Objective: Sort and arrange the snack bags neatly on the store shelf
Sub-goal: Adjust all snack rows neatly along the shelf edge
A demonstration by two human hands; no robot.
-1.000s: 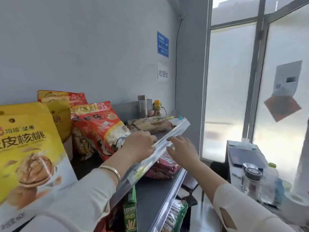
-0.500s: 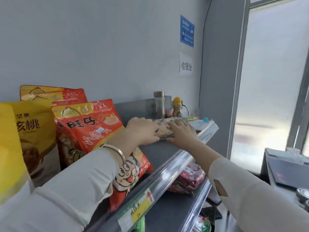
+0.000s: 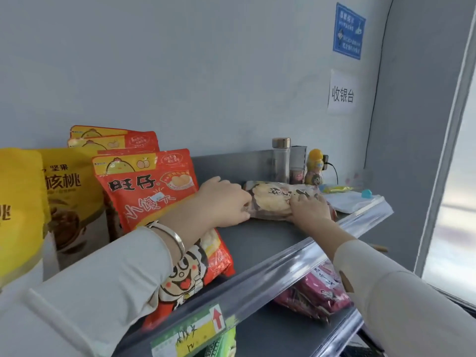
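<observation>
A flat beige and brown snack bag [image 3: 277, 199] lies on the grey top shelf [image 3: 260, 240], toward its right end. My left hand [image 3: 224, 202] grips the bag's left end with curled fingers. My right hand [image 3: 309, 206] holds its right part, fingers over the top. Left of my hands, red snack bags [image 3: 146, 186] stand upright in a row, one behind another. Further left stand yellow walnut bags [image 3: 67, 191], and a large yellow one [image 3: 18, 210] fills the left edge.
A glass bottle with a metal cap [image 3: 280, 161], a small yellow figurine [image 3: 314, 167] and a flat white packet [image 3: 350, 200] stand at the shelf's right end. Pink snack bags [image 3: 319, 292] lie on the shelf below. A clear price rail [image 3: 257, 287] runs along the front edge.
Both hands rose from the shelf's front rail to the flat bag and took hold of it. The view moved closer and to the right along the shelf.
</observation>
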